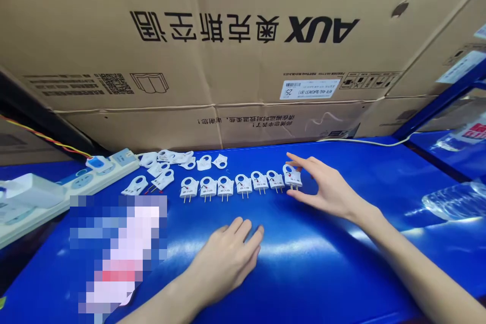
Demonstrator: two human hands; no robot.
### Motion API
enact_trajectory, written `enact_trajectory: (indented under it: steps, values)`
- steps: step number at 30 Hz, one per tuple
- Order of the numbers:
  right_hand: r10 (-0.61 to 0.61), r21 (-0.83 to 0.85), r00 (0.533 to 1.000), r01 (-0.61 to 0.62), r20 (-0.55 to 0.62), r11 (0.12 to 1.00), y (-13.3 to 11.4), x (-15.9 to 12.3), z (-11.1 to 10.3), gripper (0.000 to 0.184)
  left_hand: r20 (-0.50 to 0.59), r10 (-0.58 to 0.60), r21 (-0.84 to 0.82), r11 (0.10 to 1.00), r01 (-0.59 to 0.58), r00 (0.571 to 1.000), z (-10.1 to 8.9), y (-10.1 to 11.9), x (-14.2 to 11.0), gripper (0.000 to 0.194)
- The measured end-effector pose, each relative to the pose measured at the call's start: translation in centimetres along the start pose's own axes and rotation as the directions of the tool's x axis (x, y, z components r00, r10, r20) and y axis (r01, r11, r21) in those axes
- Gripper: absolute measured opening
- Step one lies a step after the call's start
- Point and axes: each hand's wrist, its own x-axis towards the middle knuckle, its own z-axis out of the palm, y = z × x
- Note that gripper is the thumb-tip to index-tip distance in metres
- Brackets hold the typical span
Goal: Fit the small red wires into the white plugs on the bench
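Note:
Thumb and fingers of my right hand [322, 187] are closed around the rightmost white two-pin plug [293, 177], which has a ring-shaped handle. This plug stands at the end of a row of similar white plugs [225, 187], their pins pointing toward me. Small red marks show on several of them. My left hand [235, 250] rests palm down in front of the row, with its fingers loosely bent and a little apart. Nothing shows in it, though its palm is hidden. Behind the row's left end lies a loose pile of white ring-handled pieces [167, 157].
A white power strip [125, 158] with plugs in it runs along the left. A large cardboard box [243, 71] stands behind the blue table [304, 263]. Clear plastic bottles [455, 200] lie at the right. A pixelated patch covers something pinkish at the left front.

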Motion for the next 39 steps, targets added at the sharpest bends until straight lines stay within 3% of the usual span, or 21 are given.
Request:
enact_trajectory:
  steps: [5, 10, 14, 18, 27, 32, 39]
  values:
    - [-0.122, 0.051, 0.992, 0.123, -0.022, 0.991, -2.1, -0.6, 0.1, 0.079, -0.148, -0.081, -0.055, 0.996, 0.073, 0.986, 0.6, 0.1, -0.2, 0.021]
    - [-0.228, 0.105, 0.969, 0.218, 0.098, 0.970, -4.4, -1.4, 2.4, 0.081, -0.261, -0.173, -0.151, 0.979, 0.137, 0.950, 0.3, 0.0, 0.2, 0.016]
    - [-0.214, 0.147, 0.954, 0.186, 0.210, 0.972, -5.7, -2.0, 4.6, 0.083, -0.268, -0.219, -0.250, 0.956, 0.152, 0.938, -0.2, -0.1, 0.3, 0.016]
    - [-0.228, 0.200, 0.957, 0.192, 0.177, 0.961, -6.2, -2.4, 5.6, 0.082, -0.214, -0.301, -0.337, 0.916, 0.219, 0.929, -0.1, -0.3, 0.2, 0.013]
    - [-0.282, 0.131, 0.958, 0.274, 0.043, 0.953, -6.4, -2.5, 5.6, 0.081, -0.133, -0.350, -0.457, 0.852, 0.256, 0.927, -0.1, -0.7, 0.3, 0.015]
    - [-0.279, 0.137, 0.959, 0.271, 0.047, 0.953, -6.7, -2.6, 5.6, 0.080, -0.123, -0.343, -0.506, 0.829, 0.239, 0.931, 0.1, -0.7, 0.1, 0.017]
    - [-0.217, 0.169, 0.969, 0.195, 0.121, 0.966, -6.6, -2.6, 5.9, 0.082, -0.209, -0.274, -0.521, 0.843, 0.130, 0.939, 0.0, -0.7, -0.1, 0.013]
